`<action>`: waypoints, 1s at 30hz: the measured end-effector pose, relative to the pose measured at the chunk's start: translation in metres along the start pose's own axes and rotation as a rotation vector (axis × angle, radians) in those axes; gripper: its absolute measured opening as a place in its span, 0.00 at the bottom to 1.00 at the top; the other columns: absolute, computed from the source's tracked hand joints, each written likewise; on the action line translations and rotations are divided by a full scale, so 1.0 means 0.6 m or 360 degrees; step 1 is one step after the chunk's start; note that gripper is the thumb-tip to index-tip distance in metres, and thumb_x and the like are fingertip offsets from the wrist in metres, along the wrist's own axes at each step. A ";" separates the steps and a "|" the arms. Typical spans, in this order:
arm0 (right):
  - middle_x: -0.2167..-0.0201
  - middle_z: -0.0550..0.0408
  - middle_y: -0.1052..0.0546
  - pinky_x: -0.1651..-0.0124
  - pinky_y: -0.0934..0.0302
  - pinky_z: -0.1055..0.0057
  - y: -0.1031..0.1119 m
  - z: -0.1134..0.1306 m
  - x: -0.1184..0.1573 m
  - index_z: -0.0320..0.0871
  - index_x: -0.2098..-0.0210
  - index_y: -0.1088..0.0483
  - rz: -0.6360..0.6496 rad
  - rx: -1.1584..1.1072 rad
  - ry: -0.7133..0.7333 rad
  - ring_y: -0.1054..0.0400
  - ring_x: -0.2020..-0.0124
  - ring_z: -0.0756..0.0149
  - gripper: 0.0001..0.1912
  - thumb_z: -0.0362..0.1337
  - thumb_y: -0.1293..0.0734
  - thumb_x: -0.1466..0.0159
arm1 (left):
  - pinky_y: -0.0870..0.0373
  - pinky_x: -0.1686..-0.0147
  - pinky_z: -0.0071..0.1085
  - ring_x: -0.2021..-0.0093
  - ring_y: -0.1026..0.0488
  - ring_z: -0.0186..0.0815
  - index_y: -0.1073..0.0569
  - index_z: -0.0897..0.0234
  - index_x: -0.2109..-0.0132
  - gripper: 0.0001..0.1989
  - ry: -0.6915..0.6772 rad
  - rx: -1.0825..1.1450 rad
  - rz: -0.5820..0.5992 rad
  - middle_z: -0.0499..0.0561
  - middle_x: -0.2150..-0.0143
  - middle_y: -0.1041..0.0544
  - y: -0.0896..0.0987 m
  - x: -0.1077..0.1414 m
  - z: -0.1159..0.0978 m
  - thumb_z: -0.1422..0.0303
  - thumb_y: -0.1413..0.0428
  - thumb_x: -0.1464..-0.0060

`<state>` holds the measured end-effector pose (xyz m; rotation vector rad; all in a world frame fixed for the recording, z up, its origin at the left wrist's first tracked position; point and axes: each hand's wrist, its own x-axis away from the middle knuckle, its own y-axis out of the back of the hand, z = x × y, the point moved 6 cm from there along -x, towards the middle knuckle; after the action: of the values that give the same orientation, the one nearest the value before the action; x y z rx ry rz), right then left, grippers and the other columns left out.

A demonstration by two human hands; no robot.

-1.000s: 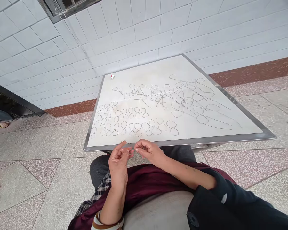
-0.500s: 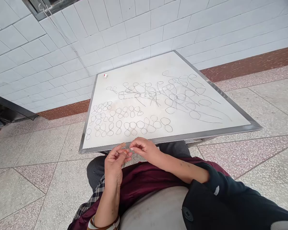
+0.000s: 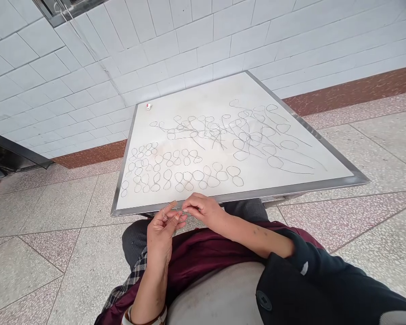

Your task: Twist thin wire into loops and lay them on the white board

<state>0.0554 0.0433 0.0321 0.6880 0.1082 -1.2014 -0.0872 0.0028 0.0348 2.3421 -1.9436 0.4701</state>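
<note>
A thin wire [image 3: 163,211] sits between the two hands, just in front of the near edge of the table [image 3: 291,184]. The left hand [image 3: 160,232] has it in a narrow pinch of thumb and fingers, with a round loop standing out past the fingertips on the side away from the right hand. The right hand [image 3: 206,211] is closed to a small pinch at the other side of that hold, fingertips nearly touching those of the left, and seems to have the wire there; how much of it lies hidden under the fingers I cannot tell.

The wire looks very light and springy, stiff enough to keep a curve yet soft enough to bend with bare fingers. Being so thin, it would likely roll or twist in a loose pinch, and a squeeze across the open loop could flatten it. The better hold seems to be close to where the strands meet, between the two pinches, leaving the round part free.

Beyond the grip, on the tabletop, lie figure-eight wires [image 3: 235,176]. Farther off, toward the right hand's side, lie long-tailed wires [image 3: 296,171], overlapping one another; those look apt to snag if lifted by a tail.
</note>
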 end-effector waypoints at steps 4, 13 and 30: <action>0.68 0.54 0.27 0.63 0.38 0.73 -0.003 0.010 -0.001 0.43 0.63 0.29 0.0008 0.0078 0.0130 0.32 0.66 0.68 0.08 0.31 0.39 0.32 | 0.23 0.68 0.28 0.65 0.21 0.36 0.25 0.66 0.50 0.24 -0.0002 -0.0047 -0.0024 0.48 0.68 0.22 0.002 0.001 -0.001 0.65 0.34 0.56; 0.68 0.56 0.26 0.68 0.39 0.74 -0.013 0.000 0.007 0.43 0.59 0.32 -0.0031 -0.0136 -0.0269 0.33 0.69 0.69 0.05 0.31 0.36 0.36 | 0.25 0.64 0.28 0.65 0.22 0.32 0.29 0.62 0.45 0.26 -0.0133 0.0104 -0.0186 0.44 0.69 0.25 0.003 0.005 -0.004 0.67 0.36 0.52; 0.71 0.56 0.28 0.67 0.41 0.72 -0.012 0.013 0.004 0.44 0.64 0.30 -0.0096 0.0268 -0.0201 0.34 0.70 0.68 0.08 0.32 0.40 0.33 | 0.26 0.63 0.28 0.69 0.26 0.29 0.35 0.59 0.39 0.30 -0.0200 0.0100 -0.0077 0.43 0.69 0.27 -0.006 0.008 0.011 0.68 0.38 0.49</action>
<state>0.0477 0.0359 0.0342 0.7577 -0.0788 -1.3188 -0.0817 -0.0024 0.0304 2.5084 -1.9456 0.3953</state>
